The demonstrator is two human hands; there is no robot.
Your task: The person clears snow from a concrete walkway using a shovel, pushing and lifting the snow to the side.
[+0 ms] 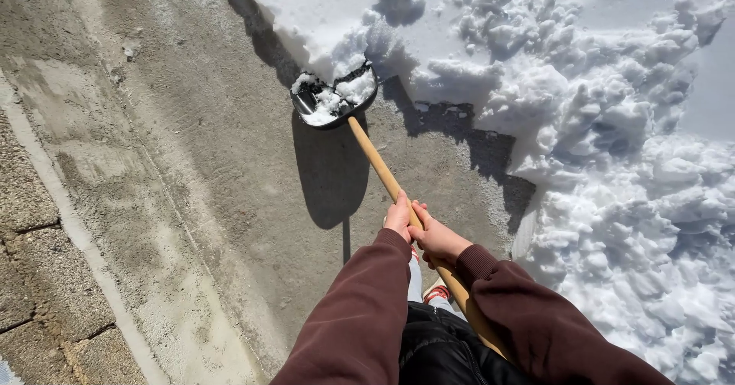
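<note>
Both hands, left (pixel 398 215) and right (pixel 436 238), grip the stiff shaft (pixel 375 159); the snow-laden blade (pixel 333 98) likely feels front-heavy.

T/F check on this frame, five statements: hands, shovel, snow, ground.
1. Both hands grip the wooden handle. True: left hand and right hand sit side by side on it.
2. The shovel blade is empty. False: it carries lumps of snow.
3. The snow bank lies on the left of the view. False: it fills the upper right.
4. The ground under the shovel is bare pavement. True.
5. The sleeves are bright blue. False: they are dark maroon.
</note>
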